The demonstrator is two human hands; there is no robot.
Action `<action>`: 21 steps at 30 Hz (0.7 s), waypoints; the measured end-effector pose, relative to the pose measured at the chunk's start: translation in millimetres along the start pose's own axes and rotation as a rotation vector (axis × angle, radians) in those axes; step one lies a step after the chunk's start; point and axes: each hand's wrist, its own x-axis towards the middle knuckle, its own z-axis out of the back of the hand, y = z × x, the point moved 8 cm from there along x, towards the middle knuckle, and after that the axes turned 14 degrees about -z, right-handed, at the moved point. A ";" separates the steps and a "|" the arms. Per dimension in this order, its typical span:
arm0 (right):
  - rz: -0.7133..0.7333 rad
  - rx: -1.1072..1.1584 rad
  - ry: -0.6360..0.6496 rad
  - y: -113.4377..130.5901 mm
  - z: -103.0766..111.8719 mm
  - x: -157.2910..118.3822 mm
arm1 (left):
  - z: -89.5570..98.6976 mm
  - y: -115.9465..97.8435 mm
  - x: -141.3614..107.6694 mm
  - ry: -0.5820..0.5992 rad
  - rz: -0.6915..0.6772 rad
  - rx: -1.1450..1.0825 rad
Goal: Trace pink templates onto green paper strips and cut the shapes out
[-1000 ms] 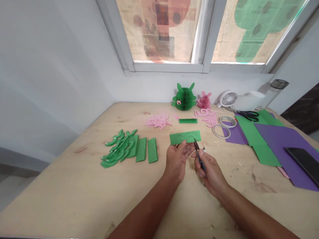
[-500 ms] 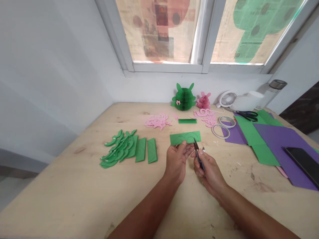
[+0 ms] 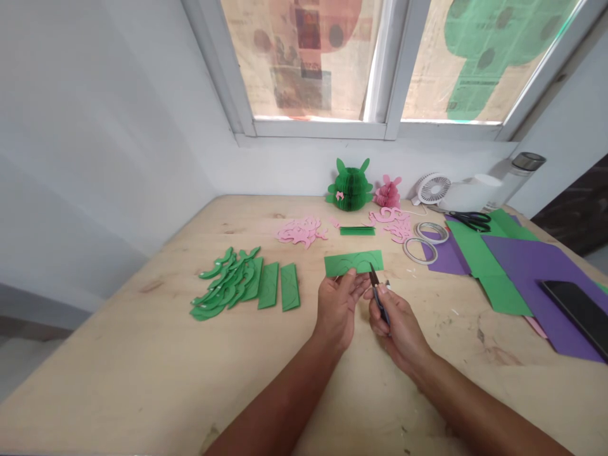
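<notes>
Your wooden worktop (image 3: 142, 354) runs out to a white wall under the window (image 3: 380, 63), whose panes are covered with printed paper. On your right lie the biggest sheets: purple paper (image 3: 546, 266) overlapped by green paper (image 3: 479, 259), with a dark phone (image 3: 577, 310) lying on the purple near the edge. Behind them, against the wall, stand a small white fan (image 3: 432, 188), a white container (image 3: 475, 193) and a metal-capped bottle (image 3: 520, 171). Black-handled scissors (image 3: 468, 219) rest on the green sheet. Two tape rings (image 3: 427, 242) lie just beside the purple paper. At the back of the worktop sit a green honeycomb paper figure (image 3: 350, 185) and a smaller pink one (image 3: 388, 192), with pink cut-outs (image 3: 301, 231) scattered in front of them. To your left a pile of green curved cut-outs (image 3: 225, 284) lies beside two green strips (image 3: 279, 286).

In the middle, your left hand (image 3: 338, 304) pinches the near edge of a green paper rectangle (image 3: 354, 262) between thumb and fingertips, holding it just above the worktop; curved lines are drawn on it. Your right hand (image 3: 396, 320) is curled around small scissors (image 3: 377, 294), whose blades point at the rectangle's lower right edge; whether they are touching the paper I cannot tell.
</notes>
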 end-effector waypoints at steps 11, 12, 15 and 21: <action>0.015 0.005 -0.007 -1.2 0.9 1.1 | -1.1 -0.4 -0.7 0.003 -0.003 -0.017; 0.017 0.006 -0.009 -1.2 1.1 1.1 | -1.1 -0.2 -0.7 0.004 -0.002 -0.016; 0.019 0.008 -0.010 -1.4 1.6 1.2 | -1.1 0.0 -0.6 0.007 -0.002 -0.015; 0.015 0.008 -0.006 -1.5 1.7 2.3 | -1.3 -0.3 -0.7 0.010 0.003 -0.015</action>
